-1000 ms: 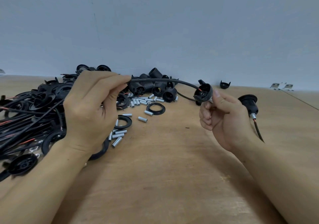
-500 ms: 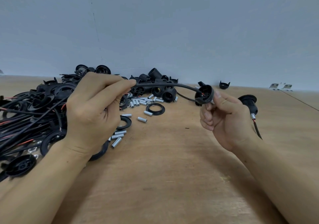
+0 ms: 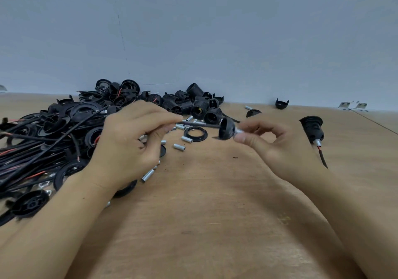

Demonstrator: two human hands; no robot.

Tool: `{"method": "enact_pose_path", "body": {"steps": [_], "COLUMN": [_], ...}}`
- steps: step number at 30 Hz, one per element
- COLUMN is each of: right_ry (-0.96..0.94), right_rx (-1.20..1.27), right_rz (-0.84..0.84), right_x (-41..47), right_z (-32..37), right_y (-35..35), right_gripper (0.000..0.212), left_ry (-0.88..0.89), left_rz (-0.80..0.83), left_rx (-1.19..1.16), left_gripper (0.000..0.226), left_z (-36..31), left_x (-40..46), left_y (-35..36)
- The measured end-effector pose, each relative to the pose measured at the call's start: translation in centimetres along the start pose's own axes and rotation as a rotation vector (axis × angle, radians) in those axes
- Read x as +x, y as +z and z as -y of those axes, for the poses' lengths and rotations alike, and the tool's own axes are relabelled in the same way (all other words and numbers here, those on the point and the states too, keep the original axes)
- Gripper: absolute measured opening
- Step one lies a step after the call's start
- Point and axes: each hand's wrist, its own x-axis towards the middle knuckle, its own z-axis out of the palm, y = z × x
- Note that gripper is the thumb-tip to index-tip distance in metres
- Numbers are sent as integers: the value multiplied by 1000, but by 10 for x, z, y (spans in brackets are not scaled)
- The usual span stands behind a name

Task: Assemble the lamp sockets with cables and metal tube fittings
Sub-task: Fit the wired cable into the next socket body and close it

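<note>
The black cable (image 3: 200,124) I hold runs almost level, left to right, into a black socket cap (image 3: 226,130) above the wooden table (image 3: 204,192). My left hand (image 3: 129,147) pinches the cable between thumb and fingertips. My right hand (image 3: 273,143) pinches the metal tube fitting (image 3: 238,131) at the cap's right side, its other fingers loosely curled. Both wrists hover raised.

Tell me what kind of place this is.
Probably a small assembly workbench: a bare wooden table against a plain wall, heaped with black plastic lamp sockets, tangled black cables and loose short silver metal tubes.
</note>
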Motion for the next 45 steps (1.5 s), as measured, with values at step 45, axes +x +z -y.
{"method": "enact_pose_path", "body": {"steps": [45], "right_ry": [252], "right_rx": [585], "right_rz": [246], "right_x": [-9], "right_z": [-2], "right_y": [43], "right_gripper": [8], "left_ry": [-859], "left_rz": [-36], "left_rx": [-906], "left_gripper": [39], "left_z": [-33], "left_x": [-4], "left_y": [45]}}
